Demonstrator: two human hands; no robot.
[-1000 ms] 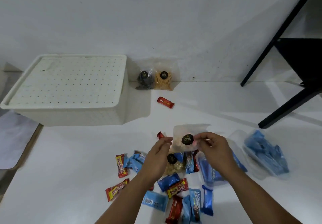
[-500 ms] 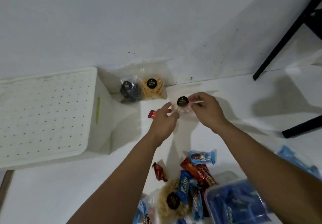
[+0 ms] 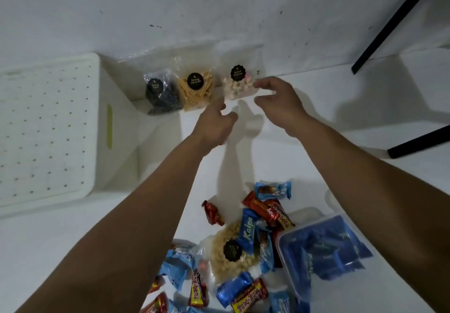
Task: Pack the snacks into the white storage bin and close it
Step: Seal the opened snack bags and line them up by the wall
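Your two hands reach toward the wall at 12 o'clock, where a clear pouch of pastel biscuits (image 3: pixel 237 86) stands in a row with two others. Your right hand (image 3: pixel 277 103) hovers at the pouch's 3 o'clock edge, fingers loosely spread and holding nothing; whether the fingertips touch the plastic cannot be told. Your left hand (image 3: pixel 214 124) hangs just below the row at 6 o'clock, fingers slack and empty.

The white storage bin (image 3: pixel 48 130) sits at 9 o'clock, its dotted lid (image 3: pixel 43 117) on, so nothing can go in yet. The step in hand looks like sorting: lining the pouches up beside the bin before packing. The next move, by that reading, calls for lifting the lid off, then carrying the pouches in upright and the loose sweets after them.

Beside the biscuit pouch, at its 9 o'clock, stand a pouch of yellow sticks (image 3: pixel 196 91) and a dark-filled pouch (image 3: pixel 162 93), the latter just beside the bin's wall. Near you at 6 o'clock lies a heap of wrapped candy bars (image 3: pixel 246 251) around a bag of pale puffs (image 3: pixel 231 249), with a clear tub of blue packets (image 3: pixel 323 249) at 5 o'clock.

The surface is plain white (image 3: pixel 365 117) and meets a scuffed white wall (image 3: pixel 194 8). Black furniture legs (image 3: pixel 394 20) cross the corner at 2 o'clock.
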